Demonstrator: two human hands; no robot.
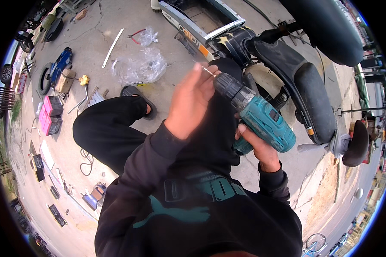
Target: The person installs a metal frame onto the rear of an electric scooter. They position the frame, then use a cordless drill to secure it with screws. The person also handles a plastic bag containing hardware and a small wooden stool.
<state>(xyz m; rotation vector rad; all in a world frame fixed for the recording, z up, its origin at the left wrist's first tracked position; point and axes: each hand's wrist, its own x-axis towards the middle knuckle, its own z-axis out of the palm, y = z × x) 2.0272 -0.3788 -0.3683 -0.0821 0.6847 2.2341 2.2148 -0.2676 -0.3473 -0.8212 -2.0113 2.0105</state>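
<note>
My right hand (260, 147) is wrapped round the handle of a teal and black cordless drill (266, 121), with the thumb at its near side. The drill lies over my right thigh, its black chuck (229, 88) pointing up and left. A thin bit (209, 72) sticks out of the chuck. Beside the bit is my left hand (188, 102), its fingers stretched out and slightly blurred. The fingers partly overlap the bit's tip, so I cannot see whether they touch it. Just beyond stands an electric scooter frame (197, 32) with an open box section.
Black scooter seats (315, 92) and a wheel crowd the right side. Clear plastic bags (141, 66), red-handled pliers (134, 36) and a white strip (113, 48) lie on the concrete. Pink-and-black batteries (50, 115), a wooden block (65, 81) and several loose parts are at the left.
</note>
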